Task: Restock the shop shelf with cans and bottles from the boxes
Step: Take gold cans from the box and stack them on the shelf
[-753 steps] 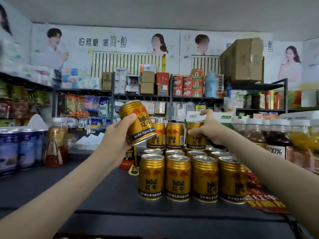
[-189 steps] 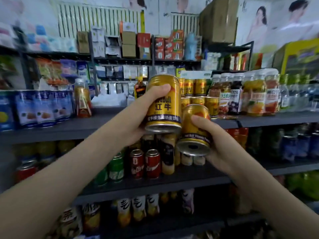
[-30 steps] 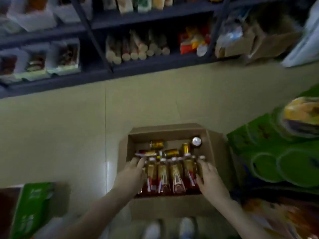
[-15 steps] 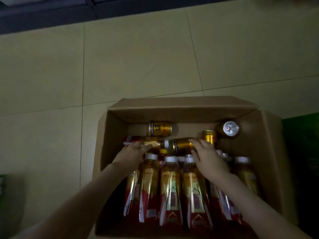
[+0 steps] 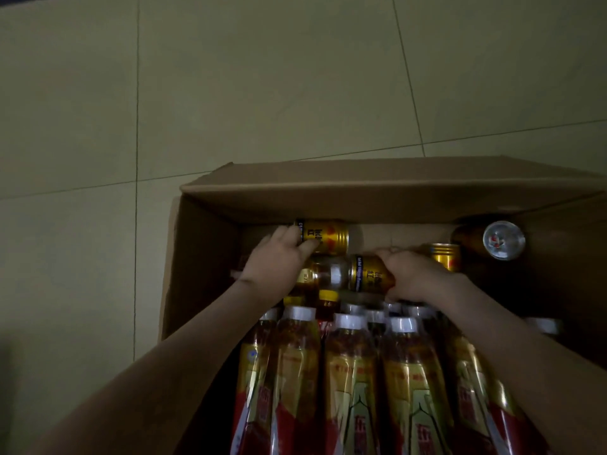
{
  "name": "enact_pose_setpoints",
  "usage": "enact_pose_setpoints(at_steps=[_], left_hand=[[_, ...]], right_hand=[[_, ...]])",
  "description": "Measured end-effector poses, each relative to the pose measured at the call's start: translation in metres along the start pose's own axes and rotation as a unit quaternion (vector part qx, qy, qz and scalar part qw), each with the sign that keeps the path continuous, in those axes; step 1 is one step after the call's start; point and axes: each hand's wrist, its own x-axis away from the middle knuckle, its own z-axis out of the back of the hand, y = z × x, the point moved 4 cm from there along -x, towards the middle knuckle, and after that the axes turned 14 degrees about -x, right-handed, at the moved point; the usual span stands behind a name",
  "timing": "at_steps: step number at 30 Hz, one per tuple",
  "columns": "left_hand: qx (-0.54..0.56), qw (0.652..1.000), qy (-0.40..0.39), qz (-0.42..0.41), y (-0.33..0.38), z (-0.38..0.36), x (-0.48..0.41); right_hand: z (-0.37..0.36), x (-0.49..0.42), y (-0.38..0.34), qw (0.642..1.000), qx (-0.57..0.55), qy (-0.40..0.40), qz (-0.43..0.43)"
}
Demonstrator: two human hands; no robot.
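- Evidently the step in hand is fetching more cans: both hands are down in the cardboard box (image 5: 361,198), which sits on the tiled floor (image 5: 262,93).
- The left hand (image 5: 279,257) closes thumb and fingers round the end of the far can (image 5: 325,236), which lies on its side against the box's far wall, toward the far-left corner.
- The right hand (image 5: 415,274) curls over the middle can (image 5: 369,274), also on its side.
- Bottles (image 5: 351,372) fill the box's near half; an upright can (image 5: 504,239) stands in the far-right corner.
- Next, I judge, both cans need lifting clear of the bottle caps and carrying to the shelf, which is out of view.
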Motion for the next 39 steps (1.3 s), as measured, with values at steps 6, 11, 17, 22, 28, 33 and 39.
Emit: enact_pose_setpoints(at_steps=[6, 11, 17, 22, 28, 33, 39], left_hand=[[0.205, 0.973, 0.025, -0.098, 0.036, 0.017, -0.014], [0.032, 0.994, 0.043, -0.094, 0.061, 0.044, -0.029], [0.198, 0.972, -0.089, 0.093, 0.047, 0.026, -0.022], [0.31, 0.928, -0.099, 0.181, 0.046, 0.005, -0.02], [0.37, 0.895, -0.112, 0.221, 0.06, -0.008, -0.023], [0.421, 0.865, -0.133, 0.239, 0.063, -0.007, -0.027], [0.565, 0.787, -0.118, 0.22, 0.059, 0.023, 0.005]], right_hand=[[0.015, 0.026, -0.015, 0.992, 0.004, 0.079, 0.102], [0.024, 0.057, -0.023, 0.977, -0.102, 0.114, 0.146], [0.024, 0.056, 0.038, 0.943, -0.222, 0.216, -0.119], [0.018, 0.027, 0.057, 0.94, -0.201, 0.112, -0.25], [0.019, 0.004, 0.035, 0.979, -0.086, 0.097, -0.155], [0.01, 0.003, 0.015, 0.988, -0.086, 0.078, -0.102], [0.037, 0.054, -0.005, 0.965, -0.139, 0.219, -0.042]])
